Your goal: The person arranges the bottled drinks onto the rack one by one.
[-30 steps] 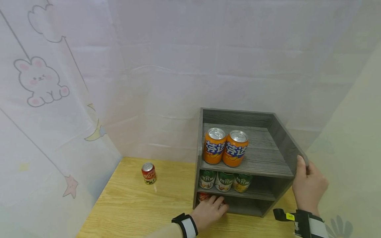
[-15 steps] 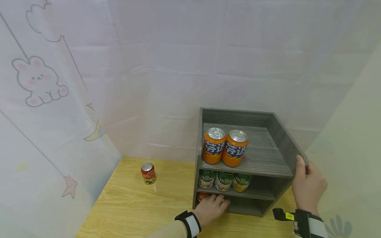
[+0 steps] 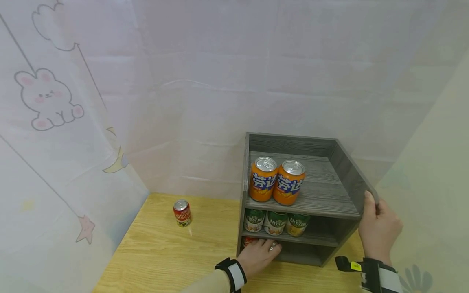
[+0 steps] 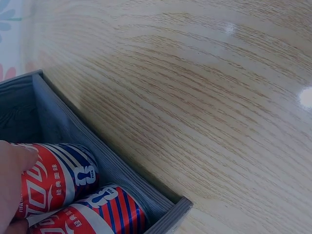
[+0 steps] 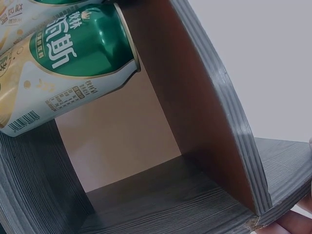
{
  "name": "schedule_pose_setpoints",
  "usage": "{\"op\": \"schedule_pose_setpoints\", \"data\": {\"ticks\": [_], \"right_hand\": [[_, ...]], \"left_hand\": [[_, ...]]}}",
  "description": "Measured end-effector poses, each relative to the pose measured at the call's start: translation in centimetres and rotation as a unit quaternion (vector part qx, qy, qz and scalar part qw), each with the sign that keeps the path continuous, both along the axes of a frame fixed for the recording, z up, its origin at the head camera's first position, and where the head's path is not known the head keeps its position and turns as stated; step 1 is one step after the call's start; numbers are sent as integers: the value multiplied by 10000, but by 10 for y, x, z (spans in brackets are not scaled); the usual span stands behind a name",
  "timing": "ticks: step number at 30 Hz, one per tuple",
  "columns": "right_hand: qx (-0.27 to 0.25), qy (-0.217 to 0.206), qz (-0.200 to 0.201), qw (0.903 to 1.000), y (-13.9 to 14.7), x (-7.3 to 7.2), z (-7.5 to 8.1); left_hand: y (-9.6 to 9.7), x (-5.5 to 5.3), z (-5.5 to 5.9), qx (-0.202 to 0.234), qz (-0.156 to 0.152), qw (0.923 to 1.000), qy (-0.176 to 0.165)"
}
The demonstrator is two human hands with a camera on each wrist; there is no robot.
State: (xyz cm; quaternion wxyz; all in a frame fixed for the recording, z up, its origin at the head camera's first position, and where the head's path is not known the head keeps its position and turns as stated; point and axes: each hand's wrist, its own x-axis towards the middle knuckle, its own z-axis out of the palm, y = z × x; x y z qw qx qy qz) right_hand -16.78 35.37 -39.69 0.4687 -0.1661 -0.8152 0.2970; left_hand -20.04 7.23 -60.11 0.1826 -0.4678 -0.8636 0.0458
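My left hand (image 3: 256, 257) reaches into the bottom level of a grey wooden shelf (image 3: 311, 208). In the left wrist view, its thumb and a finger hold a red cola can (image 4: 56, 183). A second red cola can (image 4: 105, 214) lies right beside it along the side wall; in the head view the hand covers most of both. My right hand (image 3: 381, 230) grips the front edge of the shelf's right side panel, and its fingertips (image 5: 287, 224) show at the rim in the right wrist view.
Two orange soda cans (image 3: 275, 181) stand on the shelf's top level. Several green-and-white cans (image 3: 275, 224) fill the left of the middle level. Another red cola can (image 3: 182, 213) stands on the wooden table (image 3: 165, 252), left of the shelf.
My left hand has shifted slightly at the bottom level, and a silver can end now shows by its fingers. The right hand has kept its grip on the shelf.
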Motion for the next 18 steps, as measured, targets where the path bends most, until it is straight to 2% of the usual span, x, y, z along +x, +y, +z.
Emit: {"op": "schedule_pose_setpoints", "data": {"ticks": [7,13,18], "right_hand": [[1,1,7,10000,-1,1,1],[0,76,72,9999,-2,2,2],[-3,102,85,9999,-2,2,2]], "left_hand": [[-1,0,1,-62,23,9999,138],[-3,0,8,-425,110,9988,206],[-4,-1,9,-677,269,9972,164]]}}
